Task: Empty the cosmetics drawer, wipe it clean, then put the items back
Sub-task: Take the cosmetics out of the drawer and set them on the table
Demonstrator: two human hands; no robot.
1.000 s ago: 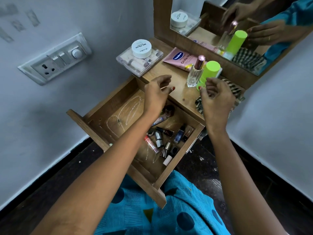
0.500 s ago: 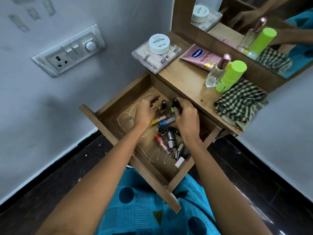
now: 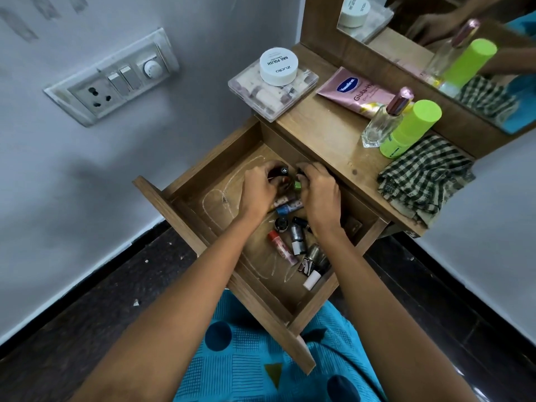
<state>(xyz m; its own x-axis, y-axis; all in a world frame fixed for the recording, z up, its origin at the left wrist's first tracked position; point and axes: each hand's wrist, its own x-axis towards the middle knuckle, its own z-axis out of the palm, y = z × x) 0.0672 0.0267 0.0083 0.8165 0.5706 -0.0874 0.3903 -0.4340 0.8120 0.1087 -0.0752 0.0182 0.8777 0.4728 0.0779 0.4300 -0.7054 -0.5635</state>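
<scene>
The wooden drawer (image 3: 200, 175) stands pulled out, with several small lipsticks and nail polish bottles (image 3: 298, 242) lying loose on its floor. Both hands are inside it at the far end. My left hand (image 3: 258, 190) grips a dark tube with a black cap (image 3: 280, 171). My right hand (image 3: 320, 195) curls round a small dark bottle (image 3: 300, 171) beside a green item (image 3: 297, 185). Two tubes (image 3: 287, 206) lie between the hands. White dusty streaks (image 3: 214, 198) mark the drawer's bare left floor.
On the table top (image 3: 327, 140) sit a clear case (image 3: 246, 91) with a white nail polish jar (image 3: 278, 66), a pink Vaseline tube (image 3: 353, 92), a glass perfume bottle (image 3: 383, 123), a green bottle (image 3: 409, 129) and a checked cloth (image 3: 423, 178). A mirror (image 3: 420, 30) stands behind; a switchboard (image 3: 113, 79) is on the left wall.
Both hands came down from the table top into the drawer and closed on small cosmetics at its far end. The left hand now holds a dark tube.
</scene>
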